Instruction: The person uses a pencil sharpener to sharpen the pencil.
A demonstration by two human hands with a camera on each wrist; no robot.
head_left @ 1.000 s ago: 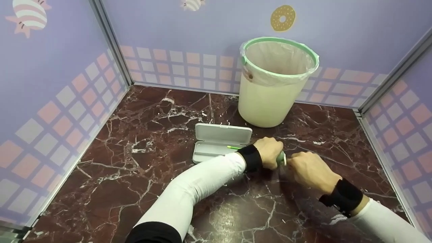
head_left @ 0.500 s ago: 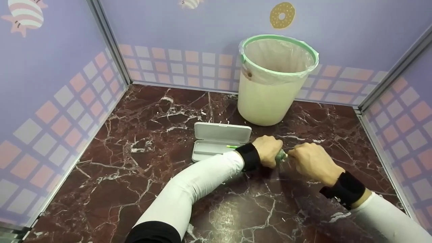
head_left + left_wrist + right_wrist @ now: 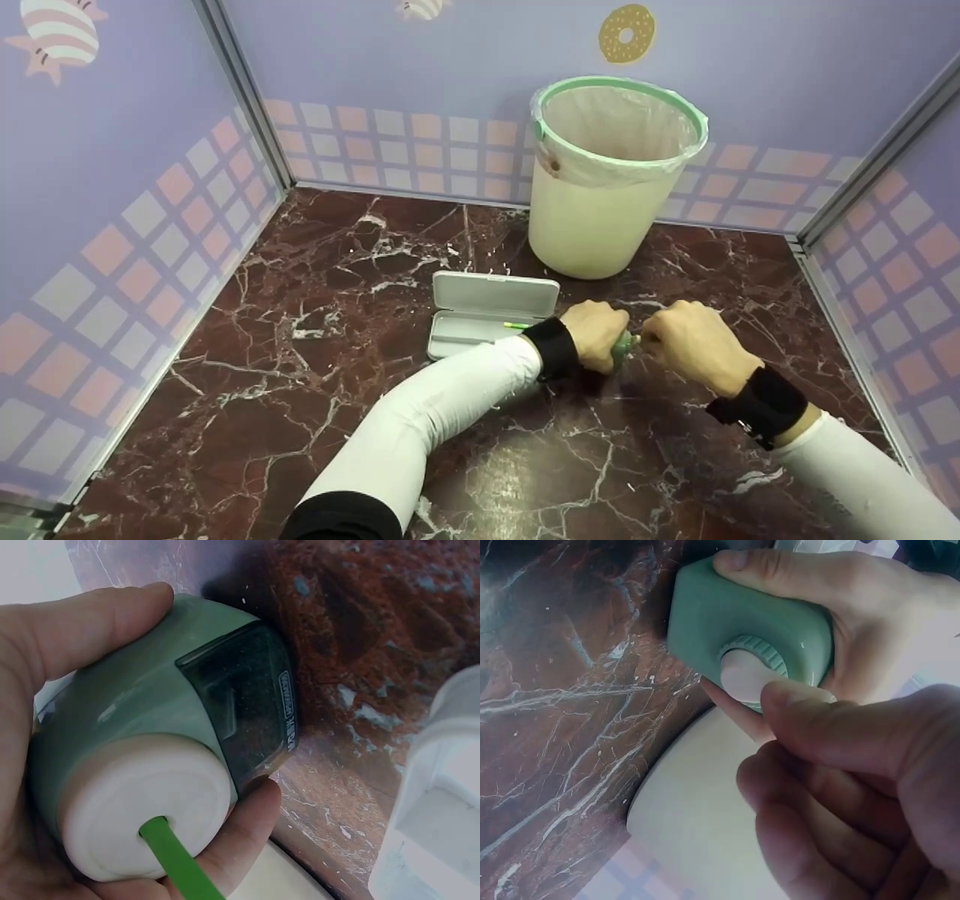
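My left hand (image 3: 596, 336) grips a green crank pencil sharpener (image 3: 135, 705) just above the dark marbled tabletop, thumb on one side and fingers round the other. Out of the round white face pokes a green pencil (image 3: 180, 862); its far end (image 3: 516, 325) overlaps the pencil case in the head view. A dark see-through shavings drawer (image 3: 244, 697) faces the table side. On the sharpener's opposite end, my right hand (image 3: 694, 349) pinches the pale crank handle (image 3: 746, 675) between thumb and curled index finger. The handle's tip is partly hidden by the thumb.
A white pencil case (image 3: 495, 295) lies with its lid raised beside the left wrist. Behind it stands a pale yellow bin (image 3: 589, 225) with a green rim and plastic liner. Small white scraps dot the tabletop (image 3: 247, 420). Patterned walls enclose the back and sides.
The right hand has shifted up slightly along with the crank handle, which has turned. The left hand and sharpener stay nearly still.
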